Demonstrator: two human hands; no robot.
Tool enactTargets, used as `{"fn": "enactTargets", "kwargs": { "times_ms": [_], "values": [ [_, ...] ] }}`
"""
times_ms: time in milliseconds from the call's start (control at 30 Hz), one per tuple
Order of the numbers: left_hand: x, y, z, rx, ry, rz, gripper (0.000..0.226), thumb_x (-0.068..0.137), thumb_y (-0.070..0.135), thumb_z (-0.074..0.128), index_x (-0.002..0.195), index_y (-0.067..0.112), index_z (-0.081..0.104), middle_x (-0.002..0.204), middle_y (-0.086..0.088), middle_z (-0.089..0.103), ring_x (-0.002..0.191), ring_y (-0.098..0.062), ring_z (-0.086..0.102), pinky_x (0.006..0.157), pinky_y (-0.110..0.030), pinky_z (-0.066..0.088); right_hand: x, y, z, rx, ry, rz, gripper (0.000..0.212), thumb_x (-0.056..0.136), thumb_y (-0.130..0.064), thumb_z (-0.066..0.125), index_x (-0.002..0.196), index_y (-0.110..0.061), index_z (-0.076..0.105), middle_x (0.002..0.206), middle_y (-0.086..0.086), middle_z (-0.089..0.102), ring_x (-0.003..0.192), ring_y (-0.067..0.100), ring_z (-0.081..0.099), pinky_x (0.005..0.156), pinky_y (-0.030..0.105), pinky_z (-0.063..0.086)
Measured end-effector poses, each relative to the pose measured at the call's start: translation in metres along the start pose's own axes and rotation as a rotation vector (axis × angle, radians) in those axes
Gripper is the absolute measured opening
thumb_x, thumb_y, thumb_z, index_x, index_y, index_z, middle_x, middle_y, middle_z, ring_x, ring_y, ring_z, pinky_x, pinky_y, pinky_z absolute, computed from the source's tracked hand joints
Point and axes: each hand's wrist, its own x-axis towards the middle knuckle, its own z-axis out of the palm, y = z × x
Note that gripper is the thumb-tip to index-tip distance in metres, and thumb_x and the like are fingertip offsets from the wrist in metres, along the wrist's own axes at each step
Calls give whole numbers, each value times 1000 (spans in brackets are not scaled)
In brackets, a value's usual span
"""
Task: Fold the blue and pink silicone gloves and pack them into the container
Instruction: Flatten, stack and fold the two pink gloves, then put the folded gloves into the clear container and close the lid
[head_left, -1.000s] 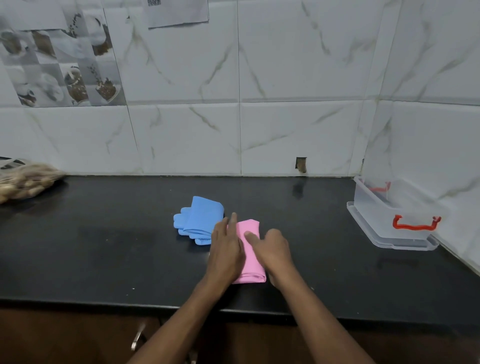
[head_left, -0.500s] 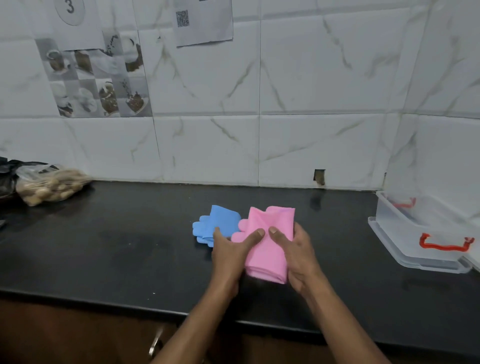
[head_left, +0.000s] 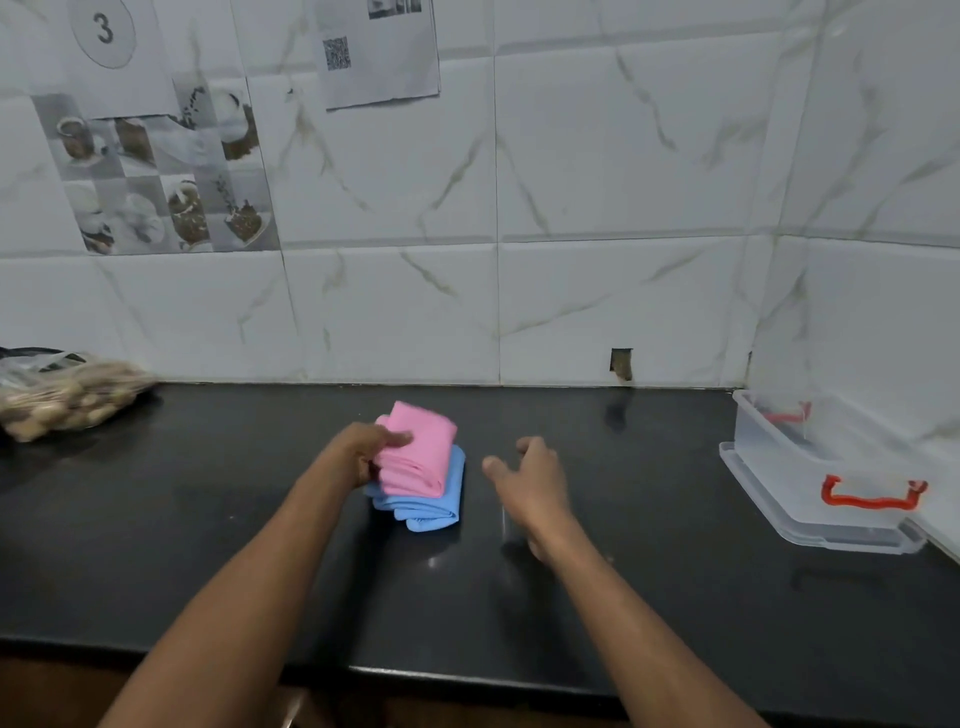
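Folded pink gloves (head_left: 418, 449), pinched by the left hand (head_left: 363, 452), are stacked on blue gloves (head_left: 421, 506) on the bench (head_left: 208, 545); the right hand (head_left: 530, 475) is released. Soft, floppy silicone is best gripped across the folds.

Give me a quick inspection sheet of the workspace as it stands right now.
Surface: black countertop, glossy.
Job's things: folded pink gloves stacked on folded blue gloves; clear container with red handles at far right, open.
Clutter: plastic bag of brownish items at far left.
Hands: left hand grips the pink gloves; right hand hangs open, holding nothing.
Cables: nothing seen.
Surroundings: marble-look wall tiles, paper sheets taped up.
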Motion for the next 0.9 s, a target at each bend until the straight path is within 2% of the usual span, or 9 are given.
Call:
{"fn": "enactTargets", "kwargs": {
  "times_ms": [167,233,300,433,500,567,667,733,900],
  "values": [
    [14,-12,-7,121,106,30,58,81,16,78,127,-8,52,105,-23,67,88,-33,65,87,-52,54,-17,46,5,-165,-97,-15,49,90,-22,63,133,-9,44,133,7,43,111,21,58,101,33,45],
    [15,-10,-5,383,244,168,79,77,25,82,141,1,41,126,-21,58,108,-35,60,90,-51,52,-18,52,5,-175,-94,-63,46,90,-18,61,132,-10,44,132,6,43,108,19,60,99,31,46],
    [13,-6,-2,838,301,337,81,84,33,74,151,22,31,153,-17,33,138,-35,37,110,-51,36,-17,53,6,-182,-81,-85,44,91,-18,59,132,-12,45,131,5,43,111,19,58,100,32,45],
    [16,1,4,1153,97,642,39,100,38,48,138,34,51,161,0,24,146,-22,25,117,-47,16,-16,56,12,-191,-75,-108,40,93,-17,56,132,-14,46,131,2,42,113,17,56,98,29,47],
    [18,-7,12,1300,50,647,51,99,57,33,146,38,38,162,9,17,151,-19,10,116,-58,-1,-15,58,12,-197,-66,-121,34,94,-17,55,127,-13,50,128,2,43,109,16,57,92,24,48],
    [17,-23,18,1433,18,627,63,96,65,22,153,37,20,164,10,7,151,-16,-1,115,-62,-4,-17,58,11,-205,-59,-136,28,94,-15,54,121,-11,53,127,4,45,108,18,57,95,27,47],
    [18,-52,20,1439,35,645,88,80,81,16,155,36,4,162,15,-5,151,-14,-7,118,-54,0,-22,52,3,-214,-59,-172,27,92,-12,52,118,-8,56,126,9,49,111,24,56,102,28,40],
    [22,-54,18,1421,32,647,86,83,81,15,153,36,-4,161,16,-10,149,-10,-10,119,-52,0,-23,50,-12,-225,-37,-210,26,92,-13,53,117,-8,56,127,9,48,114,25,54,103,25,37],
    [12,-33,14,1437,-1,651,68,98,53,26,150,31,-12,162,10,-13,148,-7,-14,116,-55,-10,10,51,-110,-733,417,-278,27,89,-17,51,114,-8,57,122,11,53,113,30,52,102,41,38]
  ]
}}
